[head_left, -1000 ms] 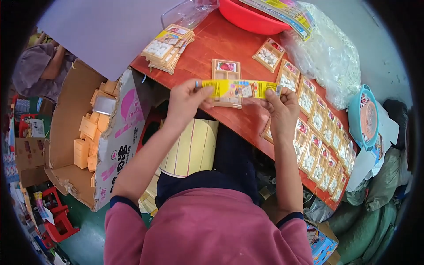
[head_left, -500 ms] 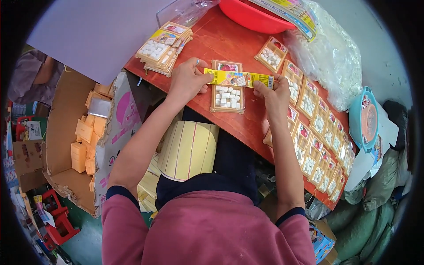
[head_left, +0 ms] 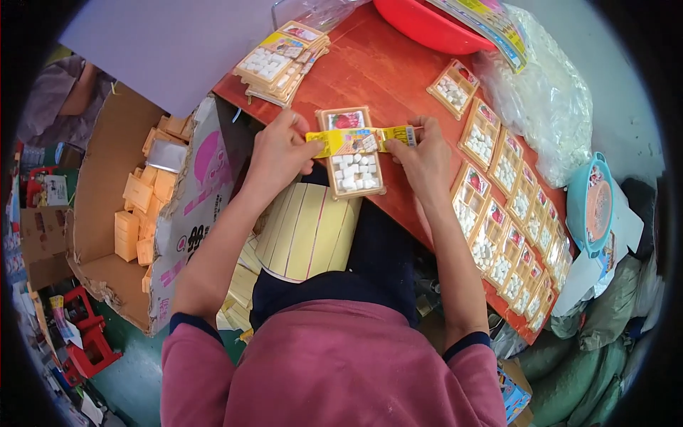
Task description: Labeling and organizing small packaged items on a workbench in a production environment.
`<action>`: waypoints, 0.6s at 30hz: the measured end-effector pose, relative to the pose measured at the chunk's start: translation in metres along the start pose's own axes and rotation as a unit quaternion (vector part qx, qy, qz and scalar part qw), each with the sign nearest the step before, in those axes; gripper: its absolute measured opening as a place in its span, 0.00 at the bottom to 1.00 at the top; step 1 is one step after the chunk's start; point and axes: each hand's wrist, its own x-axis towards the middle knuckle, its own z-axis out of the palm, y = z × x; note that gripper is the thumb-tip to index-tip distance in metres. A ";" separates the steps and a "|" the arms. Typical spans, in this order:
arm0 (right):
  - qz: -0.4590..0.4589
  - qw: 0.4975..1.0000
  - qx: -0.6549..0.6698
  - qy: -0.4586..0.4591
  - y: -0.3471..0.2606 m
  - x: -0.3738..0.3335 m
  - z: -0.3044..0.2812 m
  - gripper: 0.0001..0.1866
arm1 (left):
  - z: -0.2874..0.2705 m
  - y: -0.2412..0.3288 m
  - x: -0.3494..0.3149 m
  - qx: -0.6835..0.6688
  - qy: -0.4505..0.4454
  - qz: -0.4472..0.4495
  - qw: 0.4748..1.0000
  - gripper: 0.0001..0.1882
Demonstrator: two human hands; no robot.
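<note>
1 yellow strip [head_left: 350,141] spans the tray [head_left: 360,193] between left hand [head_left: 279,148] and right hand [head_left: 425,158], each pinching an end.

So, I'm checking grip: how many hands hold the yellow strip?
2: the left hand at the left end of the strip, the right hand at its right end. Both show clearly.

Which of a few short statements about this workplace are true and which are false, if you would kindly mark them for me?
1. The left hand and right hand both hold the yellow strip. True.
2. The yellow strip stretches over a tray containing white pieces. True.
3. The cardboard box on the left is empty. False: it contains orange pieces.
4. The basin at the far side of the table is blue. False: it is red.
</note>
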 end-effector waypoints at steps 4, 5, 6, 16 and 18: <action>-0.010 0.999 0.015 -0.033 -0.010 -0.012 0.015 0.23 | -0.010 -0.026 -0.033 -0.096 0.045 -0.060 0.993 0.11; -0.013 0.999 0.007 -0.045 -0.014 -0.014 0.017 0.22 | -0.012 -0.032 -0.037 -0.099 0.055 -0.064 0.991 0.11; -0.016 0.998 -0.001 -0.058 -0.018 -0.017 0.020 0.22 | -0.010 -0.041 -0.040 -0.145 0.061 -0.065 0.985 0.10; -0.021 0.996 -0.004 -0.081 -0.024 -0.016 0.019 0.20 | 0.022 -0.047 -0.046 -0.336 0.049 -0.080 0.937 0.13; 0.030 0.993 0.043 -0.101 -0.033 -0.017 0.016 0.20 | 0.025 -0.047 -0.046 -0.178 0.035 -0.024 0.983 0.15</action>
